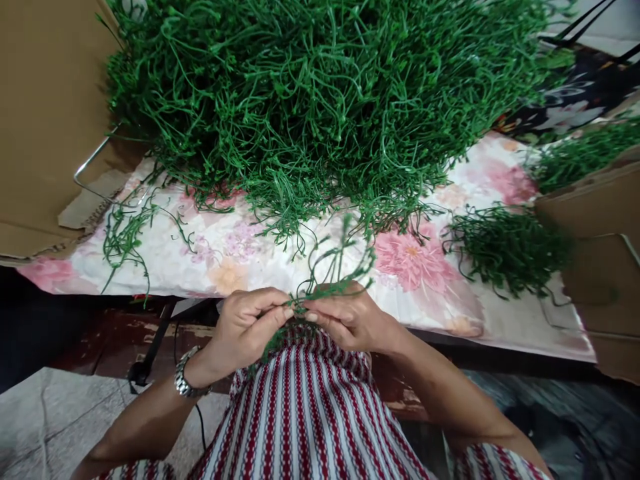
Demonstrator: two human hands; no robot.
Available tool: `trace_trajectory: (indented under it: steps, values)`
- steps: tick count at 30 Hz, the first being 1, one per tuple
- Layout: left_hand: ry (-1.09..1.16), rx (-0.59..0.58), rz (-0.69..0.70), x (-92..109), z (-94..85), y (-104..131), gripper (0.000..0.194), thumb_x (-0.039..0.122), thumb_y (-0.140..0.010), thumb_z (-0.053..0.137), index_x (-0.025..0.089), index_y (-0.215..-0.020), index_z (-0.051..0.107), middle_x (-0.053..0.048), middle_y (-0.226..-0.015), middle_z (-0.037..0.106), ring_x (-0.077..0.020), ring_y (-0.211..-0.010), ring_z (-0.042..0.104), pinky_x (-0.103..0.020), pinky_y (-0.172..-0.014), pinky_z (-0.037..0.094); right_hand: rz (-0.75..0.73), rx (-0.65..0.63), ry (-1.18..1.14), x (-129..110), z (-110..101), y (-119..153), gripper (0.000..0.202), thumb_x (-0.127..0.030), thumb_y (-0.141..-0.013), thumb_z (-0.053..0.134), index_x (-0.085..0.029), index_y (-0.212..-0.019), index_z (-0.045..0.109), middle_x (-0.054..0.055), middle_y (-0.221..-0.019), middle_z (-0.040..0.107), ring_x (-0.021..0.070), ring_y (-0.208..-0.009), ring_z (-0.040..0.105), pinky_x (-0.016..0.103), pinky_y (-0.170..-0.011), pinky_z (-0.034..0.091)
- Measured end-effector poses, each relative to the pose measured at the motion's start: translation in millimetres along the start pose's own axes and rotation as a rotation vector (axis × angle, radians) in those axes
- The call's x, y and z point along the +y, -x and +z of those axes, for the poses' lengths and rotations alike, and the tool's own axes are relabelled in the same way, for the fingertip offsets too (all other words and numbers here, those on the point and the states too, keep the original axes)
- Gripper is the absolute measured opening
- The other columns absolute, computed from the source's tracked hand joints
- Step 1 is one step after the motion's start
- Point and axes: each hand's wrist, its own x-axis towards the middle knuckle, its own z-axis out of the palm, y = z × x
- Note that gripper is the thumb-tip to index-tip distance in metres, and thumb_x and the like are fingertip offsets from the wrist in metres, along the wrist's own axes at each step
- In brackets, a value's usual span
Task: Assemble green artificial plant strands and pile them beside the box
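Note:
Thin green plastic-looking stems (pixel 340 257) are pinched between my two hands, just in front of the table edge. My left hand (pixel 250 327), with a metal watch on its wrist, grips them between thumb and forefinger. Close beside it, my right hand (pixel 347 313) pinches the same stems, the fingertips of both hands nearly touching. Looped ends rise above my right hand, and some strands hang below my left. Behind the hands, a large heap of green stems (pixel 320 100) covers the back of the flowered tablecloth (pixel 260 267).
A few loose stems (pixel 127 233) lie at the left of the cloth. A small dark green bunch (pixel 510 247) sits at the right, beside a cardboard box (pixel 600 267) with a wire handle. Another cardboard box (pixel 45 133) stands at the left, with a bent wire (pixel 87 163).

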Motion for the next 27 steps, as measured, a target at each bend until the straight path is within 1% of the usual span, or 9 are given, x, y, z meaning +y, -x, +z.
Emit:
trace_trajectory:
  steps: [7, 10, 13, 15, 17, 19, 22, 24, 27]
  values:
    - [0.132, -0.071, -0.095, -2, 7.6, 4, 0.024, 0.028, -0.082, 0.056, 0.015, -0.064, 0.063, 0.001, -0.053, 0.048, -0.0081, -0.048, 0.036, -0.021, -0.045, 0.028, -0.036, -0.041, -0.100, 5, -12, 4, 0.021, -0.018, -0.091, 0.046, -0.015, -0.073, 0.057, -0.001, -0.058, 0.055, 0.0081, -0.054, 0.051, 0.019, -0.050, 0.039]
    - [0.160, -0.098, -0.132, -3, 7.7, 0, 0.024, 0.029, -0.082, 0.056, 0.015, -0.065, 0.062, 0.002, -0.052, 0.045, -0.0078, -0.047, 0.034, -0.021, -0.044, 0.027, 0.025, -0.059, -0.124, 8, -11, 5, 0.022, -0.018, -0.091, 0.046, -0.014, -0.073, 0.059, -0.002, -0.055, 0.054, 0.0080, -0.050, 0.049, 0.019, -0.048, 0.038]
    - [0.165, -0.099, -0.151, -4, 7.1, -7, 0.022, 0.031, -0.084, 0.054, 0.015, -0.070, 0.061, 0.003, -0.052, 0.045, -0.0079, -0.047, 0.035, -0.021, -0.045, 0.028, 0.078, -0.058, -0.186, 9, -8, 6, 0.020, -0.020, -0.092, 0.044, -0.013, -0.083, 0.061, 0.001, -0.064, 0.061, 0.0081, -0.057, 0.054, 0.018, -0.054, 0.041]
    - [0.119, -0.072, -0.127, -6, 7.2, -12, 0.017, 0.030, -0.084, 0.054, 0.016, -0.077, 0.061, 0.002, -0.057, 0.049, -0.0087, -0.051, 0.041, -0.020, -0.049, 0.032, 0.101, -0.093, -0.191, 9, -6, 7, 0.019, -0.022, -0.093, 0.044, -0.013, -0.092, 0.060, 0.002, -0.072, 0.064, 0.0082, -0.062, 0.056, 0.019, -0.057, 0.042]
    - [0.080, -0.048, -0.090, -7, 8.0, -15, 0.013, 0.028, -0.083, 0.055, 0.017, -0.083, 0.060, 0.001, -0.063, 0.052, -0.0092, -0.056, 0.044, -0.020, -0.053, 0.035, 0.141, -0.144, -0.141, 8, -3, 8, 0.018, -0.023, -0.094, 0.043, -0.014, -0.096, 0.059, 0.001, -0.071, 0.063, 0.0083, -0.060, 0.055, 0.019, -0.056, 0.041]
    - [0.075, -0.037, -0.054, -10, 9.7, -17, 0.012, 0.027, -0.082, 0.056, 0.017, -0.087, 0.059, 0.001, -0.067, 0.052, -0.0090, -0.057, 0.045, -0.019, -0.053, 0.035, 0.196, -0.149, -0.063, 8, -1, 8, 0.019, -0.023, -0.094, 0.041, -0.014, -0.094, 0.058, 0.000, -0.067, 0.061, 0.0089, -0.057, 0.054, 0.020, -0.055, 0.040]
    - [0.029, -0.009, 0.038, -13, 13.2, -17, 0.010, 0.027, -0.081, 0.058, 0.016, -0.082, 0.058, 0.000, -0.071, 0.050, -0.0094, -0.060, 0.045, -0.020, -0.055, 0.036, 0.213, -0.127, 0.034, 8, 2, 8, 0.019, -0.020, -0.093, 0.039, -0.013, -0.090, 0.057, 0.002, -0.066, 0.059, 0.0109, -0.059, 0.054, 0.023, -0.058, 0.041]
    - [-0.028, -0.012, 0.091, -14, 14.9, -18, 0.011, 0.026, -0.080, 0.060, 0.016, -0.077, 0.057, 0.001, -0.070, 0.048, -0.0094, -0.060, 0.043, -0.021, -0.055, 0.034, 0.172, -0.124, 0.082, 8, 2, 8, 0.018, -0.019, -0.092, 0.040, -0.012, -0.089, 0.057, 0.003, -0.067, 0.060, 0.0122, -0.062, 0.055, 0.025, -0.061, 0.043]
    - [-0.077, -0.045, 0.119, -11, 15.1, -19, 0.015, 0.025, -0.080, 0.061, 0.016, -0.071, 0.053, 0.003, -0.066, 0.042, -0.0090, -0.058, 0.039, -0.021, -0.053, 0.031, 0.105, -0.113, 0.166, 7, 1, 6, 0.016, -0.018, -0.092, 0.042, -0.012, -0.090, 0.056, 0.005, -0.071, 0.061, 0.0136, -0.064, 0.053, 0.027, -0.064, 0.044]
